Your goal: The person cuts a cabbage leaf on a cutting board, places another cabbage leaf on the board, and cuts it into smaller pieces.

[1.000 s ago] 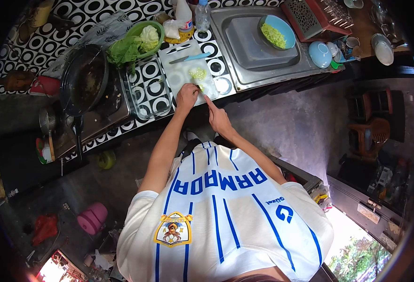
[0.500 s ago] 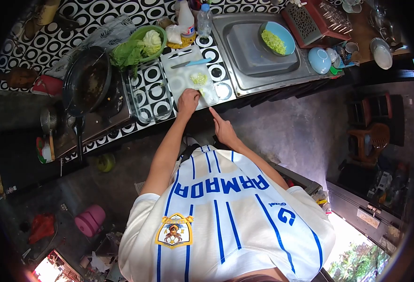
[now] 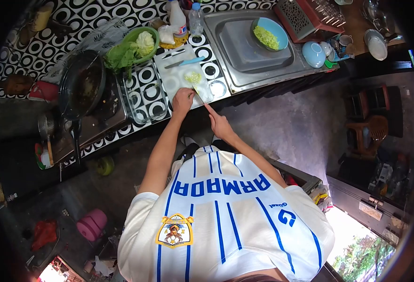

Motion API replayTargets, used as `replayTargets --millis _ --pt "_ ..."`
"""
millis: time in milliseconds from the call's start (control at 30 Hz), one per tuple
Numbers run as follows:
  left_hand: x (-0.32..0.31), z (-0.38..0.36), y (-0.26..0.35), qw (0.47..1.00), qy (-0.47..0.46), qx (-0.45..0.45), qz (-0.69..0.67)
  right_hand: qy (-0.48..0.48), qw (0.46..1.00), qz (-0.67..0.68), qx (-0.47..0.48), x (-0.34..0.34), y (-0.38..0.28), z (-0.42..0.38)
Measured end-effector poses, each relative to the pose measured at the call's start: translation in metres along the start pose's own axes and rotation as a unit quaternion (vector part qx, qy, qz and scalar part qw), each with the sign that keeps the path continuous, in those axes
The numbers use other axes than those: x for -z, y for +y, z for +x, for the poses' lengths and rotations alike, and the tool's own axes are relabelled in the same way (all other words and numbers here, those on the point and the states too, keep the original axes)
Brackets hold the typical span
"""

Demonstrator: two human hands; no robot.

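On the white cutting board (image 3: 170,81) lies a small heap of finely chopped pale green vegetable (image 3: 193,77). My left hand (image 3: 183,99) rests at the board's front edge just below the heap, fingers pinched together; whatever is in them is hidden. From the right, my right hand (image 3: 220,124) grips a knife (image 3: 200,97), its thin blade slanting up over the board beside my left fingers, its handle covered by the hand. A second knife (image 3: 186,62) with a light blue handle lies across the board's upper part.
A green basin (image 3: 154,47) of leafy vegetables and a glass dish (image 3: 144,112) stand left of the board. Further left is a black wok (image 3: 82,82) on the stove. In the sink area at right, a blue bowl (image 3: 282,34) holds chopped greens. Bottles (image 3: 196,21) stand behind.
The view has shifted slightly, so the counter sits further left. The knife blade in my right hand now shows clearly, angled up beside my left fingers. Both hands remain at the board's front edge.
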State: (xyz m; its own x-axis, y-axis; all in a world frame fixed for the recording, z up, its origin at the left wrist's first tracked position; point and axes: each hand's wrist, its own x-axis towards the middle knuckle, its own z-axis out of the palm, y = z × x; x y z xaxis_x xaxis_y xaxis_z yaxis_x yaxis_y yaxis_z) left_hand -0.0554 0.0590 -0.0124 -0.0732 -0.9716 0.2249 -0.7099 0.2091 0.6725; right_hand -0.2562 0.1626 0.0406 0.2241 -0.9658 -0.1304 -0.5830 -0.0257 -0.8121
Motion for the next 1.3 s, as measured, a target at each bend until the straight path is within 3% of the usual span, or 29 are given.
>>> replayTargets --millis 267,400,500,833,1300 --pt "-0.003 -0.001 -0.011 0.999 -0.024 0.01 0.022 -0.035 0.999 -0.027 -0.004 0.005 -0.011 0.035" --pt "0.018 0.011 -0.007 0.994 -0.094 0.002 -0.064 -0.006 0.999 0.026 0.04 0.017 0.002 0.03" --pt "0.026 0.012 -0.014 0.995 -0.067 -0.05 -0.053 -0.011 0.999 0.036 0.01 0.029 -0.005 0.028" --pt "0.021 0.005 -0.017 0.995 -0.09 -0.019 -0.048 -0.024 0.999 0.015 0.015 0.008 -0.018 0.026" --pt "0.002 -0.004 -0.017 1.0 -0.015 -0.002 -0.017 -0.029 0.999 0.025 -0.018 0.0 -0.034 0.027"
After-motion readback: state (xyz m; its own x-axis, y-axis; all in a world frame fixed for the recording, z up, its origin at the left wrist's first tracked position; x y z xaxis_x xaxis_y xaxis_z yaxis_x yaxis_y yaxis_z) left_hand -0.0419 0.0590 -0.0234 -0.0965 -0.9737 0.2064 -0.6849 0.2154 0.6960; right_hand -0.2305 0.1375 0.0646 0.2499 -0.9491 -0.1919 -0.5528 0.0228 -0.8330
